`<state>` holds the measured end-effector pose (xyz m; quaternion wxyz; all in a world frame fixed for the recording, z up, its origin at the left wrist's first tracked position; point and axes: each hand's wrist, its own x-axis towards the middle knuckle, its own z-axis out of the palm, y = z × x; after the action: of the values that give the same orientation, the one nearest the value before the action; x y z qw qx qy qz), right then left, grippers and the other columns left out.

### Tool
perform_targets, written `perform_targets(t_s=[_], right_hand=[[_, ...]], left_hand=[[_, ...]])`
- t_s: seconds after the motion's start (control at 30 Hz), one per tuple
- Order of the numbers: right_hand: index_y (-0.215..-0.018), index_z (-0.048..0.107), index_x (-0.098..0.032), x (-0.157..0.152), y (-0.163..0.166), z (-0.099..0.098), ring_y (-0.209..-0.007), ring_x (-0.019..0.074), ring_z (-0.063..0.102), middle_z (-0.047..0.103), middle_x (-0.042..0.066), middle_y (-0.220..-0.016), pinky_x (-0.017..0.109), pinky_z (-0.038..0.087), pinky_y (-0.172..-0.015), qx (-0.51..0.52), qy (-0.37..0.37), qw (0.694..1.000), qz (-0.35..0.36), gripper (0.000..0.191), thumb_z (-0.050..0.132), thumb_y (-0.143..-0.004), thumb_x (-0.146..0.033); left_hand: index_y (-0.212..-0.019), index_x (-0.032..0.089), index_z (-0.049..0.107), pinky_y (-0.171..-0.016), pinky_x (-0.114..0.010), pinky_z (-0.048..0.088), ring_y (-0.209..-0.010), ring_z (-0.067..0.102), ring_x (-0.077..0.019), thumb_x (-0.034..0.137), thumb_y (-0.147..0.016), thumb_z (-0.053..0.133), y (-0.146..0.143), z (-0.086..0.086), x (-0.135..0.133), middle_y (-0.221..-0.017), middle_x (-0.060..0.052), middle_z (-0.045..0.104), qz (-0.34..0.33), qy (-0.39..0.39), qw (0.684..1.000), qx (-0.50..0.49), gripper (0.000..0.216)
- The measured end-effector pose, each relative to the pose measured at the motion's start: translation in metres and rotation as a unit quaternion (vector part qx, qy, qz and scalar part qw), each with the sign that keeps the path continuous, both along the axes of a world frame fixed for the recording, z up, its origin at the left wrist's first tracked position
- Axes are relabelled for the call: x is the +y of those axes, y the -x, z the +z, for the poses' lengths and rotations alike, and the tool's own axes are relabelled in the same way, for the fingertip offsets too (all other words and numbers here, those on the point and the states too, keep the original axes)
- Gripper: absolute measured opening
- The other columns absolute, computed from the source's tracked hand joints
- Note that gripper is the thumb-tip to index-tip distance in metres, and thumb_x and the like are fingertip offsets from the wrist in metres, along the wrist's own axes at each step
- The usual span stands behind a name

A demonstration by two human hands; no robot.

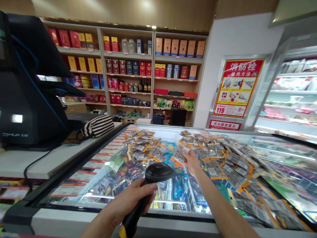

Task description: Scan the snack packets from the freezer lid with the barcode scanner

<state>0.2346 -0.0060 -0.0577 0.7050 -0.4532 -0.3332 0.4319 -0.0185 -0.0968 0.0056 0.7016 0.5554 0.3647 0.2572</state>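
My left hand (135,200) is wrapped round the handle of a black barcode scanner (158,171), its head tilted over the glass lid of a chest freezer (81,185). Farther out, my right hand (192,162) pinches a small plastic packet (178,154) with an orange edge and a printed label. A pile of similar packets (143,145) lies on the glass to the left of that hand. To the right, a larger spread of packets (232,165) reaches down toward the near edge. Beneath the glass, colourful frozen goods (173,185) show in wire baskets.
At the left, a black checkout terminal (29,99) stands on a white counter (37,163), with a striped bag (99,125) beside it. Shelves of boxed goods (128,66) line the back wall. A red fire-hydrant sign (239,87) hangs near a lit display fridge (292,89).
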Motion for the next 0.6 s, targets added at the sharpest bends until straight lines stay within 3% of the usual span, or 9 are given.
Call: perform_targets(t_s=[0.33,0.47,0.6], right_hand=[[-0.075,0.047,-0.021,0.005,0.006,0.005,-0.058,0.0127,0.058,0.061,-0.003,-0.064,0.024,0.045,-0.051,0.011,0.012,1.000,-0.020,0.024,0.059,-0.054,-0.025],[-0.071,0.045,-0.020,0.036,0.035,0.012,-0.056,0.0122,0.057,0.060,-0.002,-0.063,0.025,0.045,-0.051,-0.119,0.044,0.991,-0.035,0.011,0.048,-0.062,-0.025],[-0.077,0.050,-0.019,0.061,0.058,0.018,-0.067,0.0147,0.057,0.060,0.000,-0.065,0.026,0.043,-0.060,-0.258,0.055,0.964,-0.043,0.015,0.049,-0.062,-0.023]], left_hand=[[-0.068,0.014,0.050,-0.042,-0.020,0.029,-0.040,0.043,-0.0062,0.037,-0.067,0.055,0.008,0.004,-0.005,-0.051,0.003,0.049,0.024,-0.018,0.999,-0.018,0.024],[-0.073,0.014,0.050,-0.043,-0.019,0.030,-0.042,0.044,-0.0064,0.037,-0.069,0.055,0.028,0.013,-0.004,-0.053,0.003,0.050,0.070,-0.006,0.997,-0.024,0.023],[-0.076,0.015,0.050,-0.044,-0.019,0.032,-0.044,0.045,-0.0065,0.037,-0.069,0.054,0.043,0.016,-0.002,-0.056,0.003,0.053,0.108,0.002,0.994,-0.020,0.023]])
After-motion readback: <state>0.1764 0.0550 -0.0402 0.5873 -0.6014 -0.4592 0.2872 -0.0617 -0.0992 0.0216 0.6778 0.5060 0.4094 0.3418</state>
